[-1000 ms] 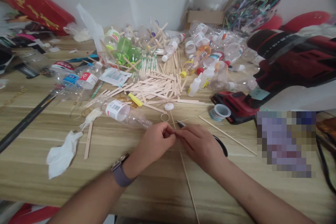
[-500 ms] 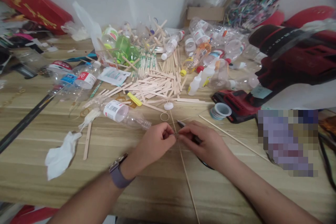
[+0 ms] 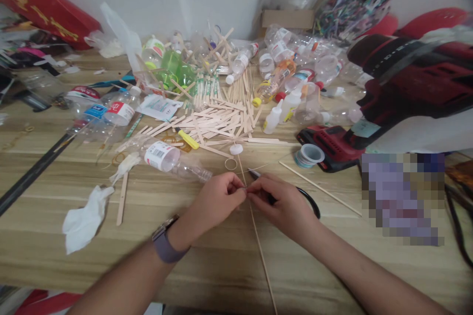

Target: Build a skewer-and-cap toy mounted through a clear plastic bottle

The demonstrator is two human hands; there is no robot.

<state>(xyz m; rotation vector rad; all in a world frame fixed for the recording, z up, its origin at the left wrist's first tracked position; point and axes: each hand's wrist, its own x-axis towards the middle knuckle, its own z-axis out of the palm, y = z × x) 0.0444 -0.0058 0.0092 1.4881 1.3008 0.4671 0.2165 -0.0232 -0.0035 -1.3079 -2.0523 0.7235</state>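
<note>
My left hand (image 3: 218, 199), with a watch at the wrist, is closed in a pinch at a thin wooden stick (image 3: 261, 251). Fingertip to fingertip with it, my right hand (image 3: 286, 202) is closed too. Scissors are tucked in the right hand: their pointed tip (image 3: 254, 173) sticks out ahead and a black loop handle (image 3: 313, 203) shows behind. Whatever tiny thing the fingertips pinch is hidden. A fine thread (image 3: 260, 167) runs just beyond the fingers. The stick's far end meets a white bottle cap (image 3: 236, 149), with a small ring (image 3: 231, 164) close by.
Flat wooden sticks (image 3: 218, 123) lie heaped ahead, among plastic bottles (image 3: 162, 156). At right are a spool (image 3: 309, 155), a red-black power drill (image 3: 402, 78) and another thin stick (image 3: 320, 188). Crumpled tissue (image 3: 86, 219) and a yellow cutter (image 3: 187, 139) lie left.
The scissors' black handle has swung from below my right hand out to its right side as that hand turned a little. The fingertips still meet at the stick.
</note>
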